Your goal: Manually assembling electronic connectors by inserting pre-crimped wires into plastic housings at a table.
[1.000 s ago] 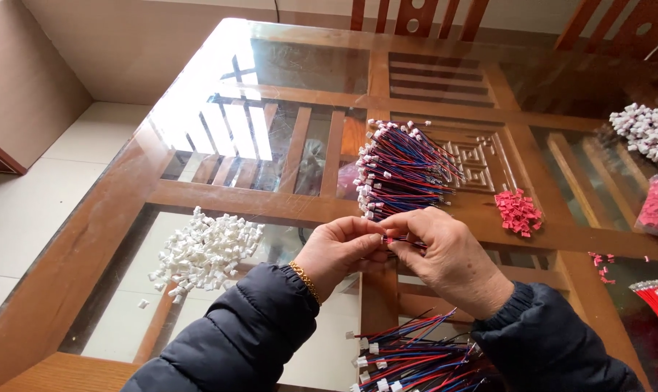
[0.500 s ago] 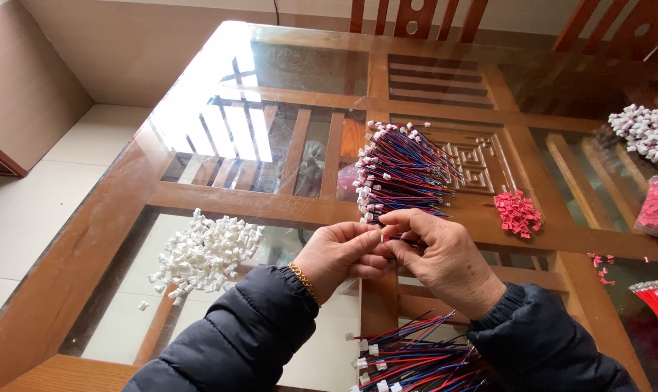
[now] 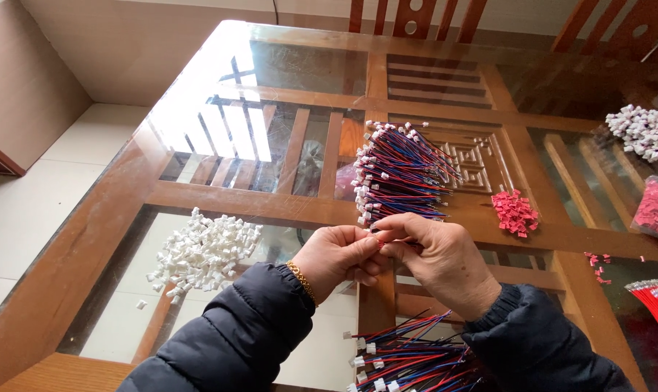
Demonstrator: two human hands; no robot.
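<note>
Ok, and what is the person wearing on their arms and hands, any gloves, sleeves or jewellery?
No gloves: the left hand and the right hand are bare. Each arm is in a dark, near-black padded jacket sleeve, the left sleeve smooth and puffy, the right sleeve ending in a ribbed knit cuff. A gold-coloured chain bracelet sits on the left wrist. No rings or watch are visible.

Glass-topped wooden table [image 3: 198, 196] strewn with wiring parts.
On it lie a pile of white connector housings [image 3: 204, 252], a bundle of red-and-blue wire leads [image 3: 401, 173], small red connectors [image 3: 514, 213], another white pile [image 3: 641, 132] far right, and more leads [image 3: 409, 359] at the near edge.
</note>
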